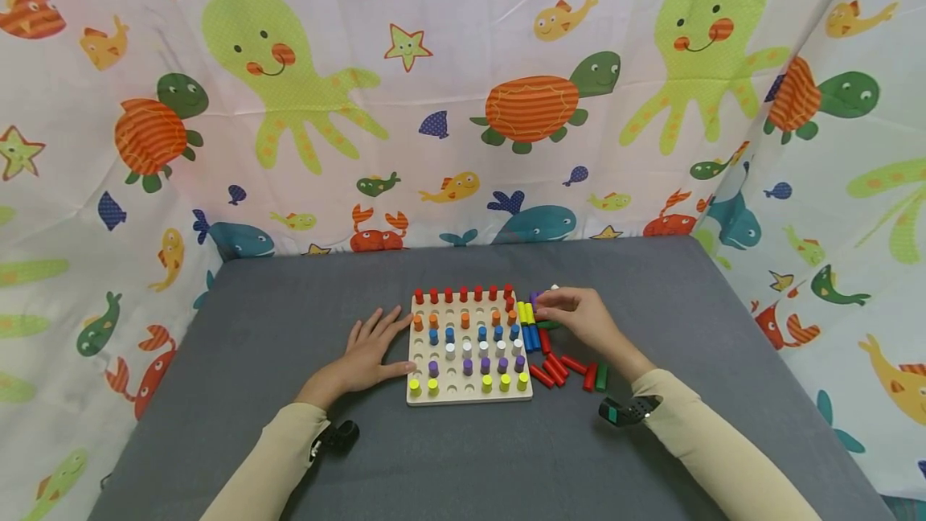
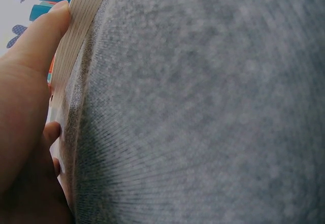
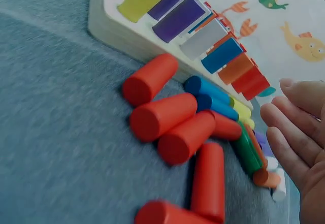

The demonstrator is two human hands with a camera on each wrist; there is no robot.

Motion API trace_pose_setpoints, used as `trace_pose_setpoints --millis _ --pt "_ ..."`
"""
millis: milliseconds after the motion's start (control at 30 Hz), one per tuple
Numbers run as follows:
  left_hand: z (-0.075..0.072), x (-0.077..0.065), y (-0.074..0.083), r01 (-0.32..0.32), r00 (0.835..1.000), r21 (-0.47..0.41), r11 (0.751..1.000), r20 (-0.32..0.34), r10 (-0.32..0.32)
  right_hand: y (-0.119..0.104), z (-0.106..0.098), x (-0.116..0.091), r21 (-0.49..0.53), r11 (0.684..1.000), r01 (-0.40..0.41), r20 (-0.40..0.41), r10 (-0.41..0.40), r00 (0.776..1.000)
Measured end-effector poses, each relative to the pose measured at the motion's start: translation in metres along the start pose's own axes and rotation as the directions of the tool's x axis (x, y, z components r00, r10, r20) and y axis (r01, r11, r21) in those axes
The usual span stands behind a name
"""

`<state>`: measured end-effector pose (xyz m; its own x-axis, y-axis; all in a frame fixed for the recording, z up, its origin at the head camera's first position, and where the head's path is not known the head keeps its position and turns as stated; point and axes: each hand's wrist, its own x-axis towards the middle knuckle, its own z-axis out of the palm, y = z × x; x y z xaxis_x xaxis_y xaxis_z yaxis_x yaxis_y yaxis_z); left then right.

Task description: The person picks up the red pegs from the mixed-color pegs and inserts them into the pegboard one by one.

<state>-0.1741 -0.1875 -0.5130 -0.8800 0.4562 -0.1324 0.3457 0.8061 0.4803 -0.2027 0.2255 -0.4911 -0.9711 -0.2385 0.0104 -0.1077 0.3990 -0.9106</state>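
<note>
Right hand (image 1: 579,316) hovering by loose pegs (image 3: 165,117), left hand (image 1: 362,356) touching the wooden pegboard (image 1: 469,399)

Right-hand fingers are bending only loosely beside the board's far right corner. No peg is showing between them, so this hand is seemingly holding nothing. Left-hand fingers are spreading apart on the gray tabletop (image 1: 448,465), while the thumb is resting against the board's left edge without clamping it.

Loose pegs are lying along the right side of the board: red ones nearest the person, two blue pegs (image 3: 205,87) with two yellow ones just beside the edge, then a green peg (image 3: 247,150). Near the right hand, an orange peg (image 3: 266,178) and white pegs (image 3: 279,186) are also lying. On the board, colored rows are standing upright, red at the back and yellow at the front, with some holes showing between.

Each peg is appearing to be a smooth, painted cylinder; I am judging it light, stiff and hardly fragile, but a little slippery and ready to roll. Thumb and finger across its round side, nearer one end, would probably be giving the best hold. For the board, likely heavier and rigid, the bare wooden edge is offering a safe place.
</note>
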Motion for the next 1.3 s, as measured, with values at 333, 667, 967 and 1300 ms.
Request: trace_pose_setpoints --millis 333,667,967,1300 --pt "0.005 0.002 -0.006 -0.002 1.000 -0.023 1.000 0.000 0.002 0.013 -0.003 -0.022 -0.007 0.996 -0.087 0.010 0.088 0.996" --pt "-0.002 -0.001 0.003 -0.001 1.000 -0.005 1.000 -0.001 0.001 0.016 0.004 -0.030 -0.046 0.985 -0.166 0.017 0.167 0.986" --pt "-0.001 -0.001 0.002 0.005 1.000 0.012 1.000 -0.006 -0.005 0.015 0.010 -0.029 -0.130 0.981 -0.147 -0.020 0.145 0.989" --pt "-0.001 -0.002 0.003 -0.014 1.000 -0.014 1.000 -0.013 0.014 0.019 0.003 -0.030 -0.107 0.985 -0.132 0.057 0.138 0.989"
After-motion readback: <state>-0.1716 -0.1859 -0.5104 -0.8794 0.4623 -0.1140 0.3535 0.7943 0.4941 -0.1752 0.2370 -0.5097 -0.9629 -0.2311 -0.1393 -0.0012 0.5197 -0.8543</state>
